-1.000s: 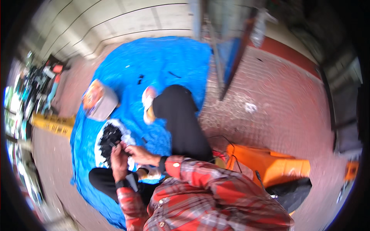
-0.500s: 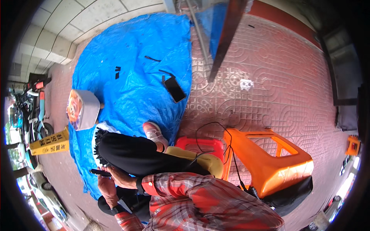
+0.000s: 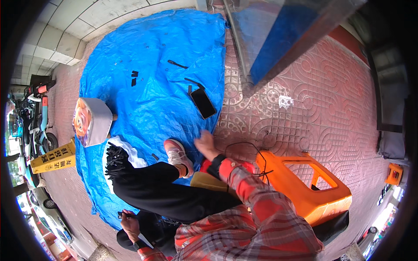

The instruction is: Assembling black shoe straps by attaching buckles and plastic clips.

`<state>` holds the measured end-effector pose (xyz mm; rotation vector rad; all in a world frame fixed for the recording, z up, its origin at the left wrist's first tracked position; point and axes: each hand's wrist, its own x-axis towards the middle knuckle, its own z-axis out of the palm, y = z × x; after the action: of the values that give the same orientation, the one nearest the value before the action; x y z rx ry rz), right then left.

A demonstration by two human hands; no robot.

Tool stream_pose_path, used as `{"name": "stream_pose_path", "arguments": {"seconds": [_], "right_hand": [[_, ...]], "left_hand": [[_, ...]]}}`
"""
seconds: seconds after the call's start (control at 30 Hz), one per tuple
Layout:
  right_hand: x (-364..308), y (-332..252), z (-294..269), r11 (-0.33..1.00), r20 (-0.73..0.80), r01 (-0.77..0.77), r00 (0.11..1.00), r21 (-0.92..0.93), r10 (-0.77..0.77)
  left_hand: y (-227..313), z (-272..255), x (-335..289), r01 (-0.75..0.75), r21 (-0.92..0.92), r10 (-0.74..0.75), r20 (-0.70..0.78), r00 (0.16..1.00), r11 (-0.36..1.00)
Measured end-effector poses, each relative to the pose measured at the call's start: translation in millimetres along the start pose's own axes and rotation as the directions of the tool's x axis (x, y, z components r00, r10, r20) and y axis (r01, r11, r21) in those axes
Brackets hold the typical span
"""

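My left hand [image 3: 130, 227] is closed around a small black piece [image 3: 121, 215], mostly covered by the fingers, beside my black-trousered leg. My right hand [image 3: 205, 144] reaches out over the right edge of the blue tarp [image 3: 152, 48], near my pink-and-white shoe [image 3: 176, 157]. Its fingers are smeared by motion, so I cannot tell whether they hold anything. Left of my knee, a heap of thin black pieces [image 3: 116, 158] lies on a white bag or cloth [image 3: 137, 157]. A short black piece [image 3: 155, 156] rests on the tarp near the shoe.
A black phone-like slab [image 3: 203, 103] and several small black parts [image 3: 134, 78] lie on the tarp. Left is a stool with a flower-printed side [image 3: 93, 122], beside a yellow sign [image 3: 53, 160]. An orange plastic stool [image 3: 313, 187] stands right; a glass panel [image 3: 283, 43] juts in above.
My right hand has left the left hand and swung far right, over the tarp's edge. The left hand has dropped lower and still grips a black piece.
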<state>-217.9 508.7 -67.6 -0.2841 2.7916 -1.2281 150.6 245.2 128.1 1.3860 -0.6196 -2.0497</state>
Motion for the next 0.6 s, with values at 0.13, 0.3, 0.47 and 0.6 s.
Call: {"name": "stream_pose_path", "arguments": {"seconds": [0.13, 0.3, 0.47, 0.6], "right_hand": [[-27.7, 75.8, 38.5, 0.543, 0.671, -0.800, 0.550, 0.254, 0.497], [-19.6, 1.7, 83.4, 0.460, 0.798, -0.800, 0.539, 0.385, 0.269], [-28.2, 38.0, 118.7, 0.495, 0.555, -0.697, 0.715, 0.518, 0.426], [-8.8, 70.5, 86.9, 0.673, 0.774, -0.535, 0.627, 0.511, -0.089]], "left_hand": [[-20.6, -1.8, 0.1, 0.109, 0.022, -0.110, 0.035, 0.993, 0.994], [-8.7, -15.0, -10.5, 0.128, -0.034, -0.133, -0.192, 0.973, 0.991], [-49.2, 2.9, 13.8, 0.214, -0.016, -0.215, -0.050, 0.975, 0.977], [-40.2, -27.9, 5.1, 0.173, -0.124, -0.147, 0.197, 0.969, 0.977]]}}
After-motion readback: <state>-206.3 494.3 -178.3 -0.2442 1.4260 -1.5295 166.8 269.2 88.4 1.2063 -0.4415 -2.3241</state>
